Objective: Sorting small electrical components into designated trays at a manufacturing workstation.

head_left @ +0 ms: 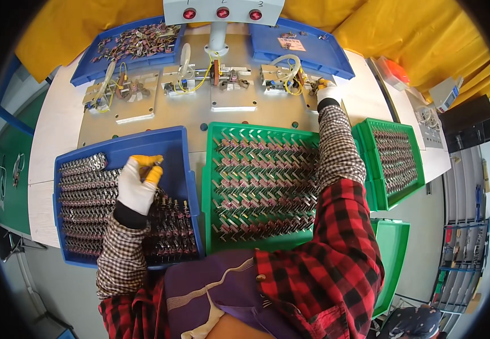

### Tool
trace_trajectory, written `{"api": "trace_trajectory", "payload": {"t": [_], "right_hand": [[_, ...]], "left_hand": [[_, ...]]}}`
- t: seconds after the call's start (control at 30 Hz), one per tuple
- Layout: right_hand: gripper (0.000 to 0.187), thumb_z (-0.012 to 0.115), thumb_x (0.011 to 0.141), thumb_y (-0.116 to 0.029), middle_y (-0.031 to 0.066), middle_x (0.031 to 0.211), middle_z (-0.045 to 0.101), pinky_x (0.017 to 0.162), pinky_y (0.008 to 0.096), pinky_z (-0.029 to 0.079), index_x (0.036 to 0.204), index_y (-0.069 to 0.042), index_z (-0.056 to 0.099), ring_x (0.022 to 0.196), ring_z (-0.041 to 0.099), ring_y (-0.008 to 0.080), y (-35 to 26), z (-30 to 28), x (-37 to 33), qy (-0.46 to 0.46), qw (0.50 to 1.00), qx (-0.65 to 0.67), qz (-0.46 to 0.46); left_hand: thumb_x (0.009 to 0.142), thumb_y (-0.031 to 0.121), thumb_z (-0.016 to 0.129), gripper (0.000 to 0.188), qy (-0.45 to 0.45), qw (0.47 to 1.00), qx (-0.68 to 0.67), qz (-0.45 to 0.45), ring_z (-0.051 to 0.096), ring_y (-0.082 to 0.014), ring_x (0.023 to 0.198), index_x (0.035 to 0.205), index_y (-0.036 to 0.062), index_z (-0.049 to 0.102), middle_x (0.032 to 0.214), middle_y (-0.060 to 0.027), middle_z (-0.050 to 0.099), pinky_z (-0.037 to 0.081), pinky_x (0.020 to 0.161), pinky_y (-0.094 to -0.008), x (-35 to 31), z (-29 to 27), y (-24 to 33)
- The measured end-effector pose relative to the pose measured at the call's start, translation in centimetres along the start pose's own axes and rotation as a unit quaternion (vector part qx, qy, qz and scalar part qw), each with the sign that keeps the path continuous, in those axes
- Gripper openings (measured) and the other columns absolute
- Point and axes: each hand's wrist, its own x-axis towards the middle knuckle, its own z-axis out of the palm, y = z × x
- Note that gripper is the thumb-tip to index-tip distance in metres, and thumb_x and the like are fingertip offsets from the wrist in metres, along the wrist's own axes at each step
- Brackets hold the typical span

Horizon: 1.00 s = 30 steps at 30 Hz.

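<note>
My left hand (136, 183), in a white glove with yellow fingertips, is over the blue tray (168, 138). Its thumb and fingers pinch a small metal part (157, 163). Below and beside it, rows of small metal and pinkish parts (86, 198) fill much of that tray. My right hand (327, 92), gloved alike, reaches far forward to the right-hand fixture (279, 76) on the metal plate. Its fingers are bent together at the fixture's right end; what lies between them is too small to make out.
A green tray (262, 244) of parts in rows stands at centre, with stacked green trays (363, 164) to the right. Two more fixtures (115, 90) are on the plate. Behind them sit blue bins (83, 70) with loose parts, and a post carries a box with three red buttons (222, 12).
</note>
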Motion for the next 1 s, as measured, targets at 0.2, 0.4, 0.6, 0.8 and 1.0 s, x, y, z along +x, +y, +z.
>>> {"api": "trace_trajectory", "payload": {"t": [0.2, 0.4, 0.6, 0.8, 1.0], "right_hand": [[0.026, 0.049, 0.078, -0.01, 0.0111, 0.099, 0.062, 0.08, 0.0302, 0.045, 0.1, -0.007, 0.062, 0.089, 0.058, 0.0266, 0.4, 0.1, 0.4, -0.021, 0.995, -0.097, -0.021], [0.026, 0.049, 0.079, -0.013, 0.0133, 0.101, 0.061, 0.08, 0.0319, 0.045, 0.1, -0.005, 0.061, 0.092, 0.057, 0.0291, 0.3, -0.7, 0.2, -0.078, 0.985, -0.151, -0.039], [0.027, 0.048, 0.08, -0.022, 0.0134, 0.094, 0.063, 0.077, 0.0346, 0.046, 0.092, -0.004, 0.063, 0.088, 0.058, 0.0312, -2.7, -4.0, -4.6, -0.099, 0.972, -0.186, -0.104], [0.046, 0.04, 0.081, -0.038, 0.0152, 0.08, 0.064, 0.069, 0.0404, 0.046, 0.076, 0.0, 0.064, 0.076, 0.058, 0.0361, -7.1, -5.7, -12.6, -0.274, 0.841, -0.404, -0.234], [0.049, 0.039, 0.079, -0.041, 0.0165, 0.08, 0.064, 0.068, 0.0421, 0.046, 0.077, 0.002, 0.063, 0.076, 0.058, 0.0368, -8.7, -7.6, -10.4, -0.53, 0.812, -0.183, -0.164]], "left_hand": [[0.078, -0.002, 0.058, 0.012, 0.083, 0.968, -0.219, -0.092, 0.06, -0.0182, 0.071, 0.088, -0.0007, 0.052, 0.083, -0.0147, 0.06, 0.048, 0.057, -0.0226, 0.9, -2.0, 0.4], [0.08, 0.002, 0.057, 0.011, 0.114, 0.942, -0.309, -0.073, 0.06, -0.0195, 0.072, 0.09, 0.0007, 0.052, 0.08, -0.0138, 0.059, 0.049, 0.055, -0.0236, 1.2, -2.6, 0.2], [0.081, 0.004, 0.058, 0.012, 0.097, 0.902, -0.418, -0.043, 0.06, -0.0221, 0.077, 0.091, 0.0018, 0.053, 0.082, -0.0134, 0.058, 0.049, 0.057, -0.0268, 0.9, -3.4, 0.3], [0.081, 0.005, 0.057, 0.012, 0.085, 0.893, -0.44, -0.044, 0.059, -0.0235, 0.081, 0.092, 0.0021, 0.053, 0.082, -0.0131, 0.057, 0.049, 0.058, -0.0286, 0.6, -3.6, 0.8], [0.08, 0.004, 0.058, 0.014, 0.063, 0.873, -0.483, -0.03, 0.058, -0.0233, 0.082, 0.093, 0.001, 0.054, 0.084, -0.0125, 0.056, 0.048, 0.058, -0.0285, 0.3, -3.7, 1.5]]}}
